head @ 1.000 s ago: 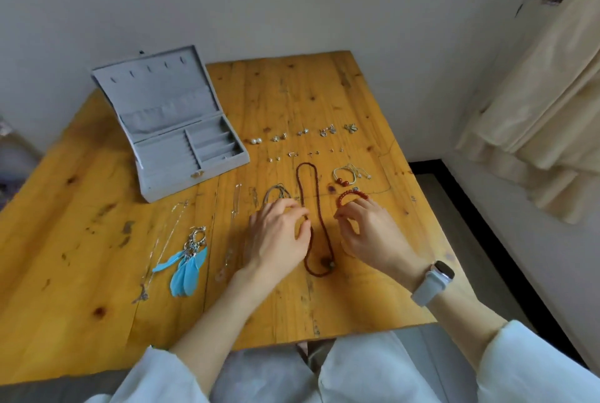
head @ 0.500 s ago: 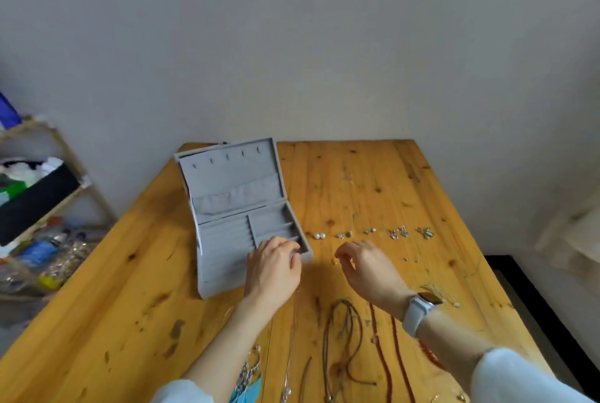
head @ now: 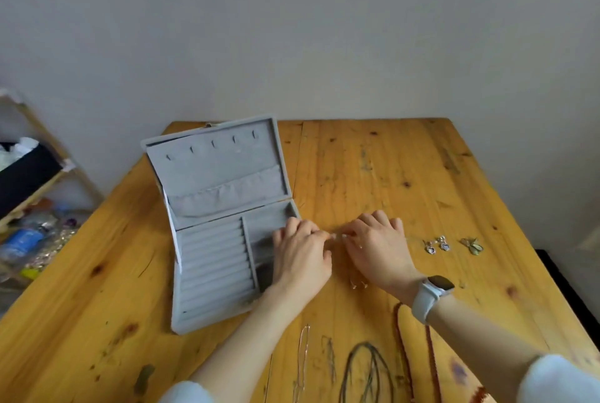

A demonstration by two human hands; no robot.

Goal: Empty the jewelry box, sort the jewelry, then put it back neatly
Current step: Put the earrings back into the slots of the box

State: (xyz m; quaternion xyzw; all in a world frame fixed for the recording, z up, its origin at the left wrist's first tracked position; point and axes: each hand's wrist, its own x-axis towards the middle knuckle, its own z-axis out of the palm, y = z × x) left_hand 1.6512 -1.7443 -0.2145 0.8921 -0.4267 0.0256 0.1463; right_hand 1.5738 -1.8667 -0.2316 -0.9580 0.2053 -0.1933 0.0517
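Jewelry box (head: 220, 230), grey and lid-up, sits empty on the wooden table (head: 406, 175). Left hand (head: 300, 256) hovers over its right compartments, right hand (head: 376, 248) just beside; their fingertips meet around something tiny (too small to tell, grip unclear). Earrings (head: 436, 244) lie right, necklaces (head: 368, 370) nearer.

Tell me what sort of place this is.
Probably a room in a home: a worn wooden table pushed against a plain wall, a cluttered wooden shelf beside it, and an open grey jewelry box on the table.
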